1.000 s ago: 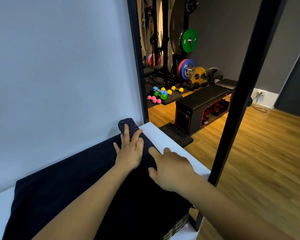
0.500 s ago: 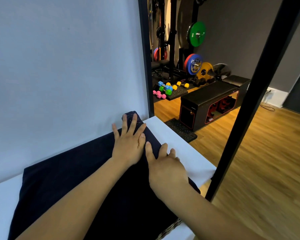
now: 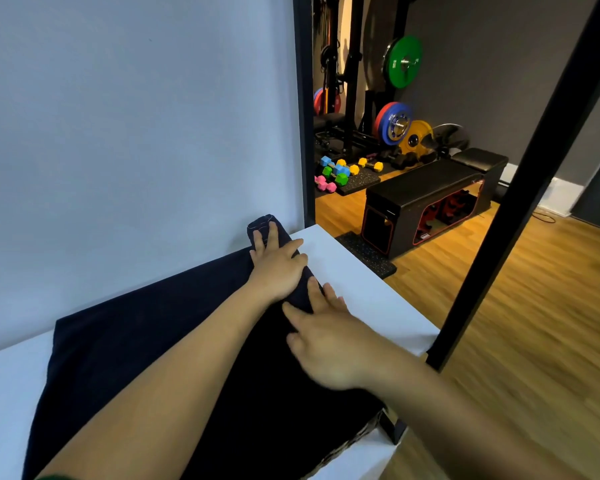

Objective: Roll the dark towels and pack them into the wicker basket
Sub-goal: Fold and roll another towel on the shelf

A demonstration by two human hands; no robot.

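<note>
1. Head cam looks down along both our forearms at a dark towel (image 3: pixel 146 358) spread over a white surface (image 3: pixel 361 282) that sits right up against a pale wall (image 3: pixel 136 133).
2. The towel's far right edge is rolled into a tight tube. Its stitched end pokes out near the wall, just past our fingers.
3. Our left grip (image 3: pixel 278 268) lies flat on top of that tube at the far end. It's released, fingers straight and pressing down rather than wrapped around anything.
4. Our right grip (image 3: pixel 329 344) is just beside it, closer to us. It's released too, palm down on the towel, with the outstretched fingers reaching the tube right at the towel's edge.
5. As for the wicker basket (image 3: pixel 355 439), we only get a sliver of weave peeking out under the towel's near right corner. The towel drapes over it, so we can't tell what's inside.
6. A black post (image 3: pixel 534 168) cuts diagonally across the right side, in front of the wood floor (image 3: pixel 534 341).
7. Further back it's gym stuff: a black bench (image 3: pixel 426 188), colourful dumbbells (image 3: pixel 340 171) on a mat, and a green weight plate (image 3: pixel 402 62) up on a rack.
</note>
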